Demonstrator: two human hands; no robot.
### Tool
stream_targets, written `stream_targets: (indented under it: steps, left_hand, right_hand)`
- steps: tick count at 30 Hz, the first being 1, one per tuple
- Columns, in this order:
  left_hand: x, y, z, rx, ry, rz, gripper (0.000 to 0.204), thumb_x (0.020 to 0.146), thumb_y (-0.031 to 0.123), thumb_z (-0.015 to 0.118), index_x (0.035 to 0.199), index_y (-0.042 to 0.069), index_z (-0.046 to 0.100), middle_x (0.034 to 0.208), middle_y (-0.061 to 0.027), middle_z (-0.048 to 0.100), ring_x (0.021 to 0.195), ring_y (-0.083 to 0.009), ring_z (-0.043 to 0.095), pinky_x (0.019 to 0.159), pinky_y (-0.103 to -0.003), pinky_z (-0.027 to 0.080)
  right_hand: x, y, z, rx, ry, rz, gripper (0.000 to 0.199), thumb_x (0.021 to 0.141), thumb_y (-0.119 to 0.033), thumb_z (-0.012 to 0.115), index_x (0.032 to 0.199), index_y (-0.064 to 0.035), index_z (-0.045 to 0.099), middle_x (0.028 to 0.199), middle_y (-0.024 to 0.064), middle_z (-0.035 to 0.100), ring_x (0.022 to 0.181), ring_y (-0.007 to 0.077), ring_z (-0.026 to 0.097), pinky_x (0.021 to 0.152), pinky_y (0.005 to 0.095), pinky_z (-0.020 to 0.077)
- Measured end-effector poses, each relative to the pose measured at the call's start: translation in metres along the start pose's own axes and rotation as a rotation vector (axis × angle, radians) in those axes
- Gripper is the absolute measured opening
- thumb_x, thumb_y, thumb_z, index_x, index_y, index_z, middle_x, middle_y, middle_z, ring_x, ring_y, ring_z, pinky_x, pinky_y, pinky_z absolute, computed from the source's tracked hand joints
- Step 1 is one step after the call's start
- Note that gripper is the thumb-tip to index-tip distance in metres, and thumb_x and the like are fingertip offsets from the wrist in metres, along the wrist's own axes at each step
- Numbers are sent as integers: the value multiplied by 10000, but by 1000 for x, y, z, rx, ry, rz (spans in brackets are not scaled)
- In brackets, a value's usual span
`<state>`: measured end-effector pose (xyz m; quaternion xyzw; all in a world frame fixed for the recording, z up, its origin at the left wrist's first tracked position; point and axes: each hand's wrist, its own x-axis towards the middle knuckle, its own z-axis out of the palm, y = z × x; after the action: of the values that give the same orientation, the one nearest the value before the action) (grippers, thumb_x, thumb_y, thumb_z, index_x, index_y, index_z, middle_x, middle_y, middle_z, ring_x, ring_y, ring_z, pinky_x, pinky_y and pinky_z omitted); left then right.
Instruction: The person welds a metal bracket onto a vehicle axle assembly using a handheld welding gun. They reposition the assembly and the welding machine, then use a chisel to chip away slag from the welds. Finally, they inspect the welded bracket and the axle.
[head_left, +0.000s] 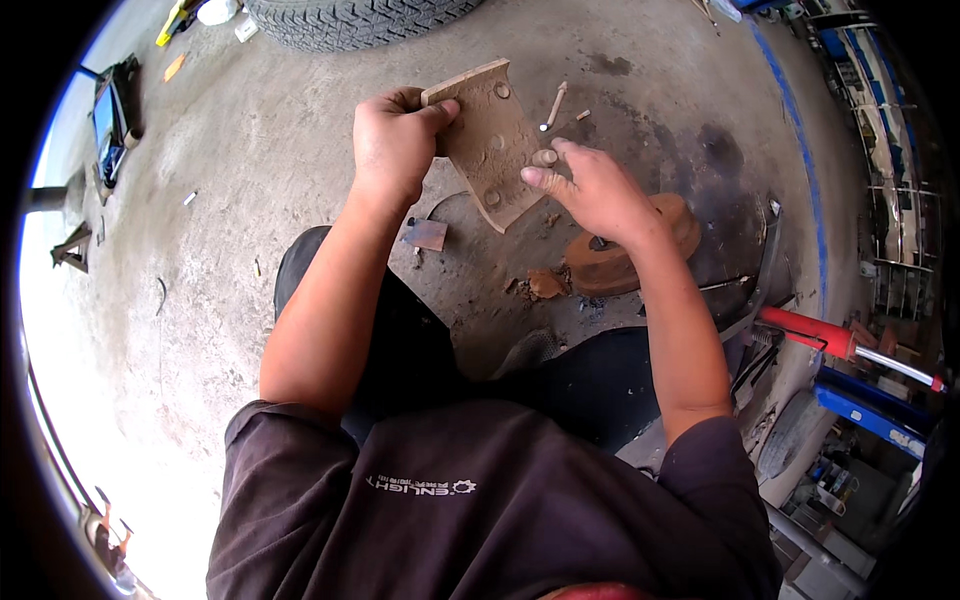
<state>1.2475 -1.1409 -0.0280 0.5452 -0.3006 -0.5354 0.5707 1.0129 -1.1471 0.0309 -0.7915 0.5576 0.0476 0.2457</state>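
My left hand (392, 145) grips the upper left edge of a dusty, slightly curved brake lining (490, 150) with round holes, thumb on its face. The lining is held tilted above the floor. At its right edge, my right hand (600, 190) pinches a small short cylinder (544, 157), perhaps a rivet, between thumb and fingers. Whether the cylinder touches the lining I cannot tell. Beyond that hand, a thin pin with a pale tip (555, 106) and a small stub (583, 115) lie on the concrete. Partly behind my right wrist is a thick, rust-brown curved block (605, 265).
A large tyre (360, 22) lies at the far side. Near my knees are a small flat scrap (427, 235) and broken brown fragments (546, 283). To the right are a red cylinder with a metal rod (810, 328), a blue beam (870, 412) and a blue floor line (805, 160).
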Motion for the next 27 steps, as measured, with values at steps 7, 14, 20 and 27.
stream_targets:
  steps: [7, 14, 20, 27]
  left_hand:
    - [8, 0, 0, -70, 21, -62, 201, 890, 52, 765, 980, -121, 717, 817, -134, 726, 684, -185, 689, 630, -323, 578]
    - [20, 1, -8, 202, -28, 36, 243, 898, 70, 766, 1019, -135, 717, 865, -148, 740, 707, -192, 715, 655, -321, 602]
    - [26, 4, -14, 225, -51, 91, 154, 912, 93, 766, 953, -55, 762, 791, -80, 735, 658, -133, 662, 620, -307, 558]
    - [27, 9, -12, 57, -65, 79, 146, 932, 91, 746, 952, -53, 761, 803, -78, 743, 686, -129, 675, 650, -295, 560]
  right_hand:
    - [18, 29, 40, 220, 264, -153, 628, 1042, -528, 550, 1214, 67, 652, 1024, 295, 709, 989, 445, 687, 867, 471, 533]
    - [17, 15, 28, 133, 273, -218, 494, 1042, -448, 591, 889, 14, 673, 765, 212, 650, 771, 439, 643, 676, 458, 507]
    - [17, 3, 14, -41, 406, -336, 470, 1014, -423, 636, 767, -24, 623, 694, 179, 600, 659, 407, 600, 586, 457, 466]
    - [21, -1, 12, -32, 507, -231, 438, 990, -390, 679, 731, -39, 639, 665, 154, 612, 634, 377, 619, 556, 422, 475]
